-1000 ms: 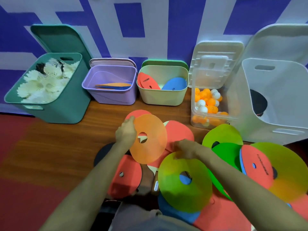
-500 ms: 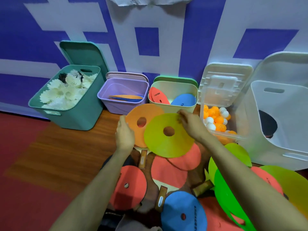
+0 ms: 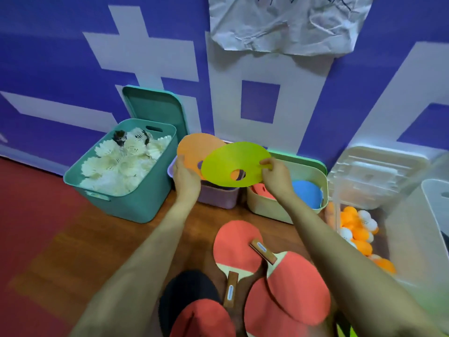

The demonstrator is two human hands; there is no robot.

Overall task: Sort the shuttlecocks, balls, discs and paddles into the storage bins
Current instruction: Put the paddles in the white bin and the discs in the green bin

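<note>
My left hand grips the orange disc; my right hand pinches the yellow-green disc overlapping it. Both discs hover over the lilac bin, beyond red paddles near my wrists.

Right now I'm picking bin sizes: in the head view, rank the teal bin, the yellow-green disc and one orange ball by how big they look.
1. teal bin, clearly largest.
2. yellow-green disc, held up nearer the camera by the right hand, so its true size is less sure.
3. orange ball, smallest.
</note>
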